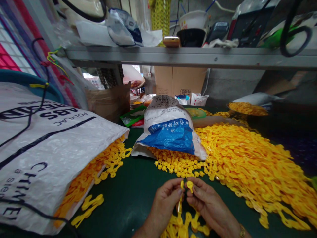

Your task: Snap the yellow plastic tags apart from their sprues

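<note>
Near the front of the green table, my left hand [165, 202] pinches a long yellow plastic piece [180, 205] between thumb and fingers, its ring end upward. Close beside it, my right hand [208, 200] holds a small yellow plastic piece [190, 185] with a round head at its fingertips. The two pieces are very near each other; whether they touch I cannot tell. Below both hands lies a small heap of yellow plastic pieces [178, 228]. Ahead of them, small round yellow parts [182, 166] spill from the mouth of a white and blue sack [170, 134].
On the right spreads a large pile of long yellow pieces [250, 158]. A white printed sack [56, 132] at the left spills similar pieces onto the green table [119, 201]. A grey metal shelf [188, 57] crosses above the table, with a cardboard box [179, 79] behind.
</note>
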{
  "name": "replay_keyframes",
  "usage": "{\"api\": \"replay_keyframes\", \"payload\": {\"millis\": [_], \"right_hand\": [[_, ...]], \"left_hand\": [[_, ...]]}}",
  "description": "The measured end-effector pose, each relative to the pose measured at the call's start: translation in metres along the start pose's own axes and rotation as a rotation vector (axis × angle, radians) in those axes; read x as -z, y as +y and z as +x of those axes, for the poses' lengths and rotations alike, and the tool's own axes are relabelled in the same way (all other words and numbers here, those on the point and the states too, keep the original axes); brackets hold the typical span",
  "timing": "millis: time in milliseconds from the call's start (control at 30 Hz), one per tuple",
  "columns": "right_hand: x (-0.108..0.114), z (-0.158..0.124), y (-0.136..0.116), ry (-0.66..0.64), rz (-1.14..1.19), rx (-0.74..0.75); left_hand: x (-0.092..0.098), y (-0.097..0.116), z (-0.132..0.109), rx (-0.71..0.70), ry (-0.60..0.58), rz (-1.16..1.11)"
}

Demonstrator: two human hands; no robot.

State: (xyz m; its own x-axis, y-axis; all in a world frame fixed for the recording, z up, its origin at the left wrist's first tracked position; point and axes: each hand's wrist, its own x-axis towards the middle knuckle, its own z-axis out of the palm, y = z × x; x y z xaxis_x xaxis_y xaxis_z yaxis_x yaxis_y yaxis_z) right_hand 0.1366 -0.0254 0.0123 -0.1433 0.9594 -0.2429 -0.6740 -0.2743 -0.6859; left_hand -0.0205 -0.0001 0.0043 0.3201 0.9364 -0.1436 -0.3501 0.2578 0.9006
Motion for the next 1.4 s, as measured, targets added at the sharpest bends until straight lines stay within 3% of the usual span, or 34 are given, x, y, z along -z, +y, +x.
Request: {"api": "replay_keyframes", "payload": {"millis": [333, 467, 633, 800, 1033, 1233, 1400], "right_hand": [[0.001, 0.0, 0.001, 0.0, -0.034, -0.028], [0.003, 0.001, 0.004, 0.028, -0.109, 0.024], [0.005, -0.002, 0.004, 0.091, -0.523, 0.247], [0.001, -0.006, 0.001, 0.032, -0.971, 0.51], [-0.001, -0.005, 0.005, 0.009, -1.196, 0.656], [0.001, -0.006, 0.009, 0.027, -1.27, 0.722], [0.006, -0.006, 0.014, -0.004, -1.341, 0.776]], "left_hand": [[0.001, 0.0, 0.0, -0.034, -0.024, 0.024], [0.002, -0.004, 0.001, 0.007, -0.041, -0.078], [0.001, -0.008, 0.002, 0.125, -0.078, -0.268], [-0.001, -0.005, 0.001, 0.128, -0.126, -0.287], [0.0, -0.003, 0.002, 0.074, -0.172, -0.153], [0.002, -0.003, -0.002, -0.086, -0.066, 0.134], [0.002, -0.003, -0.004, -0.117, -0.079, 0.256]]}}
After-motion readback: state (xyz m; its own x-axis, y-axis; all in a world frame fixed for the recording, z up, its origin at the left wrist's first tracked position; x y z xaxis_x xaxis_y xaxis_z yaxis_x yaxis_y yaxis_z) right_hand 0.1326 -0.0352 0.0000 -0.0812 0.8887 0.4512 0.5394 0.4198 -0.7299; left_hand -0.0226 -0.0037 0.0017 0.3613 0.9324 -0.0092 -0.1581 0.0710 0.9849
